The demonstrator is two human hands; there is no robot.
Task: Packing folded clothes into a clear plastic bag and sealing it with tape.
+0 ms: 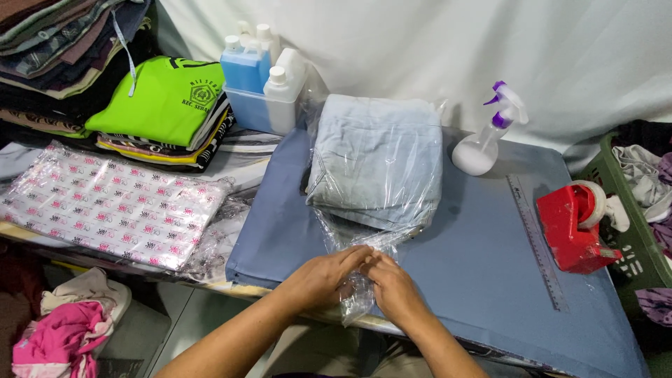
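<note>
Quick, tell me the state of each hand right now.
Left hand: closed, pinching the open end of the clear plastic bag.
Right hand: closed on the same bag end.

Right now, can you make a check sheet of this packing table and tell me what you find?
Surface: blue-grey padded table, metal ruler lying on it.
Job's things: folded pale garment inside clear plastic bag.
Clutter: spray bottle, red tape dispenser, blue liquid bottles, printed bags, folded clothes.
Hands: left hand and right hand pinch the bag's open end.
Cables: nothing seen.
Surroundings: white cloth backdrop, green basket.
</note>
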